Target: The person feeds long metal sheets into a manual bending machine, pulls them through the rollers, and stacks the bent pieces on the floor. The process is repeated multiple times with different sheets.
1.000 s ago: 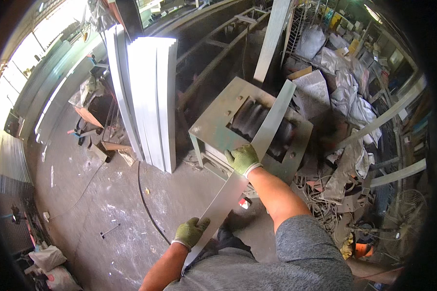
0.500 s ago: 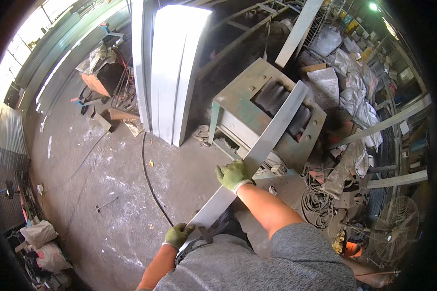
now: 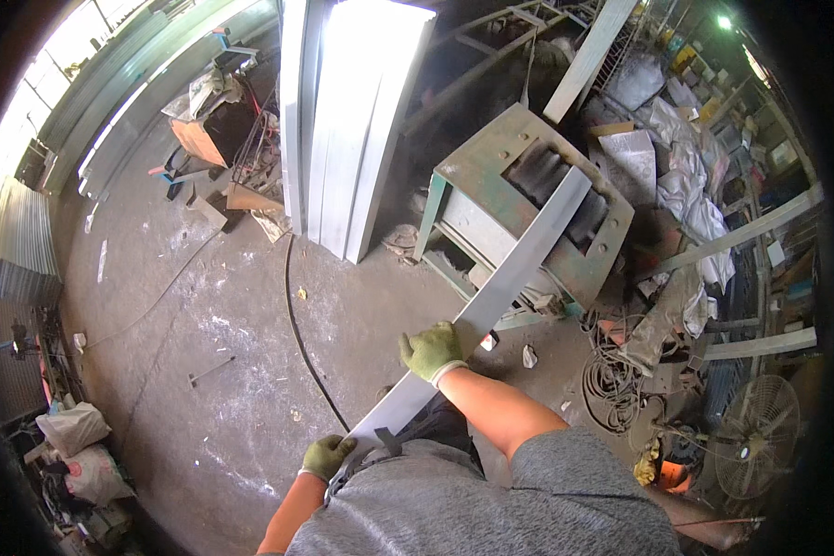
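Note:
A long, flat, light grey metal strip (image 3: 501, 289) slants from my waist up to the far right. Its far end lies over a worn green and grey machine (image 3: 491, 185) with dark rollers or brushes (image 3: 539, 169) in its top opening. In a green work glove, my left hand (image 3: 325, 457) is closed on the near end of the strip, beside my hip. Farther along, my right hand (image 3: 432, 352), gloved the same way, grips the strip's left edge with its thumb standing out. The fingers under the strip are hidden.
Tall pale metal panels (image 3: 361, 130) stand beyond the hands, left of the machine. A dark hose (image 3: 296, 324) crosses the floor. At right are coiled cables (image 3: 612, 385), a caged fan (image 3: 755, 435) and piled sacks (image 3: 690, 176). White sacks (image 3: 74, 428) lie at lower left.
The view has shifted, so the machine and panels sit farther right. Relative to the machine, the strip has drawn back toward me, and both hands have moved slightly down and left with it.

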`<action>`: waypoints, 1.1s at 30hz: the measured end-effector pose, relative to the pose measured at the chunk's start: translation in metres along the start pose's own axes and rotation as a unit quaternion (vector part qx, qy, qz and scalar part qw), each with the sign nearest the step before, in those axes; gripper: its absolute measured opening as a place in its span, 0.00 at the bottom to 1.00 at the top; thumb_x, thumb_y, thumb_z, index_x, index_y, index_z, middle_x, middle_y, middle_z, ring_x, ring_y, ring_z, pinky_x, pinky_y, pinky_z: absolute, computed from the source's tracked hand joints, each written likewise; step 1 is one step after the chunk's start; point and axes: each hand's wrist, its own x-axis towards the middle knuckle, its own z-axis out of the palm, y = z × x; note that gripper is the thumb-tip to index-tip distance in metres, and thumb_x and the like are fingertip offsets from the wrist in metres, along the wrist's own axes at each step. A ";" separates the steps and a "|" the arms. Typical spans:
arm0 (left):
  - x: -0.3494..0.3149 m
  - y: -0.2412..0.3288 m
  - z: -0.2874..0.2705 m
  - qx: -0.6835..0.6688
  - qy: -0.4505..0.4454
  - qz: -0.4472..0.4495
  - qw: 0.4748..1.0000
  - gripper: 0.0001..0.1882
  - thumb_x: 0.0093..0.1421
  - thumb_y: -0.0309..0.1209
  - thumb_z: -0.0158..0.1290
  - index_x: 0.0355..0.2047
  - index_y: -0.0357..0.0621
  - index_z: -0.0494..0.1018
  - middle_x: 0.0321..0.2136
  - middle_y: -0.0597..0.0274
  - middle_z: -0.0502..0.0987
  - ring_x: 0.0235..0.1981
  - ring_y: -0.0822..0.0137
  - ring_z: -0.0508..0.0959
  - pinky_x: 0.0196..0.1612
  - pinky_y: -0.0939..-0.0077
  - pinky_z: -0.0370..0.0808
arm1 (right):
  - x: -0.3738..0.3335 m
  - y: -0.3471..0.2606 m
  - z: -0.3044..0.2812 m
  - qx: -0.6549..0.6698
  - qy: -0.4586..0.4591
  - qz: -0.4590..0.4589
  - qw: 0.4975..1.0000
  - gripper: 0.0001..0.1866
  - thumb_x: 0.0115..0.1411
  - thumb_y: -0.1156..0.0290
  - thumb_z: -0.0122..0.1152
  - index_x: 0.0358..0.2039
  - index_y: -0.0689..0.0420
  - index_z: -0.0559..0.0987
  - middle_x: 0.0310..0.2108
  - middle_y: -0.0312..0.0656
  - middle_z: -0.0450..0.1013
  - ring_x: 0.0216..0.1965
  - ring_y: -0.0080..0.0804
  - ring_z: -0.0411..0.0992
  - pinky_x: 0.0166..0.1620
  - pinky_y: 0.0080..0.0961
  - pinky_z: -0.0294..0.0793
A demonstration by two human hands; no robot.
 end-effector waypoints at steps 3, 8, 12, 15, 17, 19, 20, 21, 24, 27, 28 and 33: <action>-0.008 -0.013 -0.001 -0.055 -0.015 -0.033 0.998 0.31 0.70 0.61 0.65 0.47 0.41 0.90 0.41 0.42 0.91 0.45 0.48 0.91 0.52 0.54 0.84 | -0.007 -0.012 0.001 0.000 -0.008 -0.002 1.000 0.31 0.76 0.51 0.55 0.18 0.50 0.88 0.21 0.45 0.84 0.26 0.51 0.83 0.48 0.53 0.77; -0.024 -0.053 -0.010 -0.042 -0.022 -0.022 0.999 0.31 0.69 0.61 0.66 0.44 0.40 0.91 0.37 0.45 0.90 0.40 0.54 0.90 0.49 0.57 0.83 | -0.022 -0.047 0.007 -0.005 -0.047 0.001 0.999 0.29 0.77 0.51 0.54 0.22 0.49 0.90 0.22 0.43 0.84 0.27 0.50 0.82 0.49 0.52 0.76; -0.053 -0.087 -0.046 -0.013 0.018 -0.081 0.996 0.33 0.66 0.62 0.69 0.41 0.39 0.91 0.33 0.52 0.91 0.36 0.62 0.87 0.45 0.60 0.84 | -0.033 -0.086 -0.004 0.084 -0.063 -0.050 0.993 0.22 0.75 0.54 0.61 0.28 0.51 0.91 0.32 0.46 0.88 0.37 0.49 0.85 0.52 0.51 0.78; -0.076 -0.100 -0.088 0.017 0.079 -0.053 0.995 0.33 0.64 0.66 0.68 0.41 0.45 0.91 0.34 0.50 0.91 0.37 0.56 0.90 0.45 0.59 0.84 | -0.029 -0.088 -0.024 0.342 0.042 -0.094 0.934 0.11 0.68 0.66 0.70 0.46 0.56 0.88 0.51 0.50 0.86 0.55 0.51 0.84 0.63 0.50 0.80; -0.081 -0.096 -0.104 0.048 0.097 -0.031 0.994 0.31 0.65 0.66 0.68 0.41 0.48 0.92 0.35 0.48 0.91 0.37 0.50 0.90 0.45 0.58 0.84 | -0.018 -0.054 -0.042 0.307 0.162 -0.046 0.936 0.16 0.68 0.68 0.71 0.54 0.58 0.85 0.56 0.56 0.84 0.59 0.58 0.82 0.68 0.51 0.77; -0.077 -0.081 -0.115 0.071 0.104 -0.016 0.992 0.31 0.65 0.66 0.67 0.41 0.48 0.92 0.36 0.48 0.90 0.38 0.49 0.91 0.46 0.57 0.84 | -0.002 0.002 -0.064 0.260 0.264 0.037 0.928 0.23 0.69 0.70 0.70 0.62 0.61 0.81 0.62 0.61 0.80 0.65 0.62 0.78 0.73 0.51 0.73; -0.071 -0.069 -0.115 0.049 0.113 -0.010 0.992 0.31 0.66 0.66 0.67 0.42 0.49 0.92 0.35 0.48 0.90 0.37 0.51 0.91 0.46 0.57 0.84 | 0.007 0.037 -0.079 0.243 0.307 0.086 0.916 0.28 0.70 0.63 0.70 0.66 0.62 0.78 0.66 0.60 0.77 0.67 0.59 0.75 0.74 0.49 0.71; -0.061 -0.053 -0.112 0.024 0.113 0.010 0.993 0.31 0.67 0.66 0.66 0.43 0.49 0.92 0.36 0.47 0.90 0.38 0.51 0.91 0.46 0.58 0.84 | 0.016 0.075 -0.095 0.286 0.328 0.141 0.889 0.33 0.71 0.57 0.70 0.70 0.62 0.75 0.70 0.59 0.73 0.70 0.57 0.73 0.76 0.48 0.68; -0.029 -0.001 -0.101 -0.001 0.117 0.058 0.991 0.31 0.68 0.64 0.67 0.46 0.48 0.92 0.38 0.49 0.92 0.39 0.56 0.92 0.46 0.59 0.85 | 0.044 0.173 -0.158 0.366 0.274 0.383 0.803 0.50 0.74 0.38 0.69 0.81 0.63 0.66 0.81 0.58 0.64 0.79 0.50 0.64 0.82 0.44 0.60; -0.001 0.046 -0.082 -0.133 0.101 0.100 0.981 0.27 0.69 0.56 0.72 0.45 0.43 0.91 0.36 0.56 0.92 0.38 0.67 0.89 0.46 0.65 0.85 | 0.061 0.224 -0.217 0.709 0.197 0.352 0.578 0.65 0.66 0.17 0.60 0.87 0.53 0.57 0.87 0.50 0.52 0.83 0.51 0.57 0.83 0.53 0.53; 0.008 0.058 -0.079 -0.162 0.085 0.110 0.977 0.25 0.69 0.55 0.72 0.44 0.42 0.90 0.36 0.57 0.92 0.37 0.68 0.88 0.45 0.65 0.84 | 0.073 0.237 -0.238 0.741 0.183 0.337 0.551 0.66 0.65 0.15 0.59 0.87 0.52 0.56 0.87 0.48 0.52 0.84 0.50 0.55 0.82 0.55 0.53; 0.028 0.087 -0.074 -0.145 0.103 0.131 0.975 0.22 0.68 0.54 0.72 0.35 0.46 0.90 0.30 0.59 0.89 0.32 0.65 0.87 0.40 0.64 0.83 | 0.133 0.282 -0.303 0.759 0.220 0.232 0.567 0.53 0.73 0.25 0.58 0.85 0.49 0.63 0.84 0.41 0.60 0.81 0.45 0.60 0.80 0.50 0.60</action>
